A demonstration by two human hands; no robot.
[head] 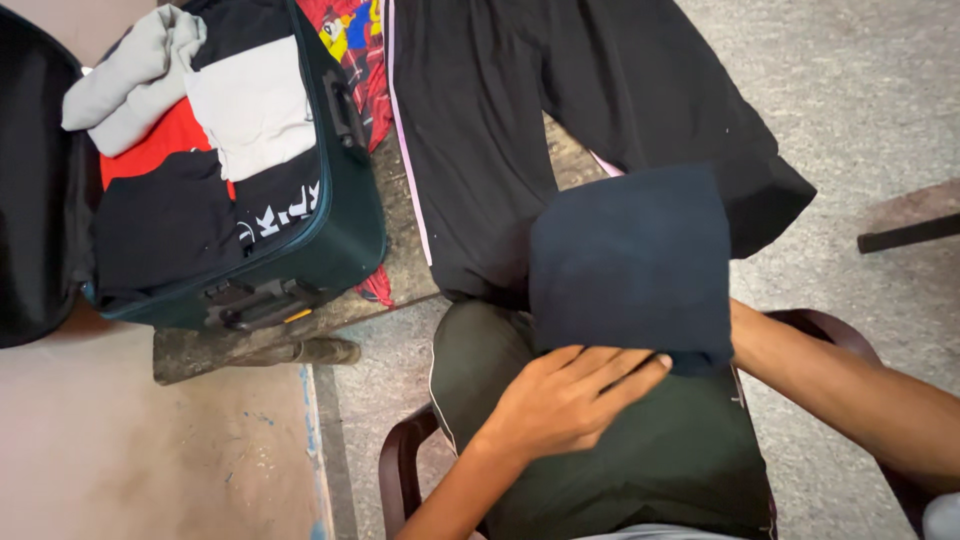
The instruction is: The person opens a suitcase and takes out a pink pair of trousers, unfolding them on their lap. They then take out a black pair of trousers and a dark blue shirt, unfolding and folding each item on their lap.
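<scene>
1. I see a folded dark navy garment [632,262], squarish in shape, lying on the person's lap, its far edge overlapping the black trousers beyond it.
2. My left hand [567,397] lies flat on the near edge of the folded garment, fingers released and spread, the fingertips pressing the cloth; it grips nothing.
3. My right hand is hidden under the near right corner of the folded garment; only the forearm [850,395] shows, reaching in from the right. I cannot tell whether those fingers are clenched or loose.
4. Under the folded garment, dark olive trousers [620,450] with a thin pale side stripe cover the lap, and I sit on a dark brown chair [402,470] whose arm shows at the left.
5. Just past the garment, black trousers [520,120] with a pink side stripe lie spread flat on a low worn ledge, one leg hanging over toward the grey floor [850,90].
6. To the left, on that ledge, an open dark teal suitcase [345,220] holds folded clothes: grey, white, red and black pieces packed side by side.
7. A red printed cloth [350,40] lies between the suitcase and the black trousers.
</scene>
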